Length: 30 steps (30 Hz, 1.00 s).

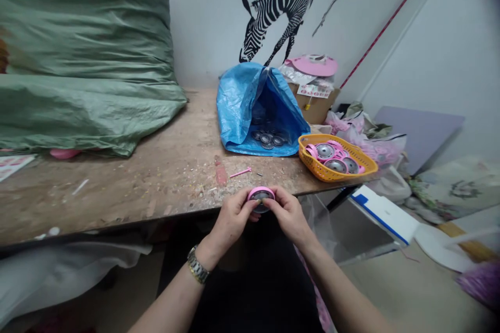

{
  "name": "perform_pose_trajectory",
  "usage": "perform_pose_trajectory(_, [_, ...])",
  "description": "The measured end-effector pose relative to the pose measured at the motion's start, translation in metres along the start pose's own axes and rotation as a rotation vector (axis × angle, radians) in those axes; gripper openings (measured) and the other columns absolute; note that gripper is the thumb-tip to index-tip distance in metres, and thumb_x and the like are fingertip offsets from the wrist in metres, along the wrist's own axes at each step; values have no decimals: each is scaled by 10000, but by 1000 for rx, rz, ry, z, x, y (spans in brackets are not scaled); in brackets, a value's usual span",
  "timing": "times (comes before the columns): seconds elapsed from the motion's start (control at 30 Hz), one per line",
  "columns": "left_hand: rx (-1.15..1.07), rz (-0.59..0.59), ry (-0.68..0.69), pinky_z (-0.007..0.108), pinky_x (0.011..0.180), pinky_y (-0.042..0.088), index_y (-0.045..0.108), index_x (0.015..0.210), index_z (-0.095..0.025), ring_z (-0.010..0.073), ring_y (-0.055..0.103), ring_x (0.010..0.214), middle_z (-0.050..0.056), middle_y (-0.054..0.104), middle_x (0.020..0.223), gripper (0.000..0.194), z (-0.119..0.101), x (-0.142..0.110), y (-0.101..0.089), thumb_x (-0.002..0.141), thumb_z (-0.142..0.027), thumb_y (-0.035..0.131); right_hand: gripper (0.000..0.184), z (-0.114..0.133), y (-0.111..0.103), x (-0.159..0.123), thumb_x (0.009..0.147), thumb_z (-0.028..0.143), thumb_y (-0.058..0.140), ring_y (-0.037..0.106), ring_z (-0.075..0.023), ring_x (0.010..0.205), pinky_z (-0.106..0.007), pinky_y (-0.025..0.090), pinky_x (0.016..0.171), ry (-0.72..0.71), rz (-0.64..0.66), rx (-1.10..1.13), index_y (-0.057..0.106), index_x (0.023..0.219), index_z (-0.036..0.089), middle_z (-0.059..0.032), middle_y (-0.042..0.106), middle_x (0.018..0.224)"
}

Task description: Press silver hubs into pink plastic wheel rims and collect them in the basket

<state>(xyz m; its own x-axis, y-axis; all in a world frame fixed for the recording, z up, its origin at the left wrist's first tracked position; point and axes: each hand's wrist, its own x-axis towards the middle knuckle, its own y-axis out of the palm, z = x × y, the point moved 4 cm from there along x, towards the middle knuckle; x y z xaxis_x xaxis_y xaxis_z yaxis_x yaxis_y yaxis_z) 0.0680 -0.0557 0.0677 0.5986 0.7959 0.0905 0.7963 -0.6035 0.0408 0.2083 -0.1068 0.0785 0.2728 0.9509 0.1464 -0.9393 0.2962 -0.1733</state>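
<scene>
Between my two hands is a small toy wheel with a pink rim and a grey hub (pixel 261 195), held just off the table's front edge. My left hand (pixel 235 214) grips its left side, the thumb pressed on the hub. From the right, my right hand (pixel 288 213) grips it the same way, thumb also on the hub. The fingertips behind the wheel are mostly hidden. On the table beyond lie a thin pink rod (pixel 240 172) and a short dark pin (pixel 260 174).
An open blue bag (pixel 238 109) holds several grey hubs (pixel 267 139). Right of it, an orange basket (pixel 326 173) with pink-rimmed wheels sits at the edge of the wooden table (pixel 156 177). A large green sack (pixel 86 62) stands left. A cardboard box (pixel 318 106) is behind the basket.
</scene>
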Motion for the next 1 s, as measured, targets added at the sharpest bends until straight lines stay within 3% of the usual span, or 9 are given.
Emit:
perform_pose_trajectory(0.13, [-13,-36,-2,241,560,586,643,1054,-158,119,659,604,21,645,859,260,2,-4,7,905,-350,550,159,0,-2,-8,791,332,637,554,-153,747,-269,432,719,-22,-58,6,669,843,185,6,629,766])
perform_pose_trajectory(0.3, [77,91,-67,258,577,597,564,1238,-198,125,671,631,27,652,947,386,3,-6,15,868,-307,586,232,-6,-7,-7,761,381,663,571,-167,772,-282,445,744,33,-36,89,665,867,175,-7,657,799])
perform_pose_trajectory(0.53, [74,47,-17,227,523,553,530,1254,-172,109,617,556,-5,634,780,411,-5,-17,23,876,-321,587,186,6,-6,-21,780,308,639,580,-161,828,-275,453,786,7,22,147,637,933,202,8,640,869])
perform_pose_trajectory(0.7, [107,59,-16,217,479,518,515,1300,-168,108,580,489,-39,601,657,445,-3,-14,30,886,-327,549,172,5,-12,-29,743,282,636,574,-163,787,-281,451,766,-1,-109,158,634,890,195,9,635,813])
perform_pose_trajectory(0.87, [151,117,-60,267,562,567,442,1386,-158,140,638,565,-21,638,715,564,5,-10,33,872,-351,571,180,0,-16,-31,745,307,652,542,-148,763,-266,427,746,26,-67,166,619,878,191,20,609,791])
perform_pose_trajectory(1.0, [153,231,-59,290,610,578,417,1403,-164,158,660,604,-12,656,715,548,11,-13,35,932,-428,509,129,5,-18,-37,801,312,608,508,-133,737,-248,401,713,-8,-77,104,623,845,192,28,573,759])
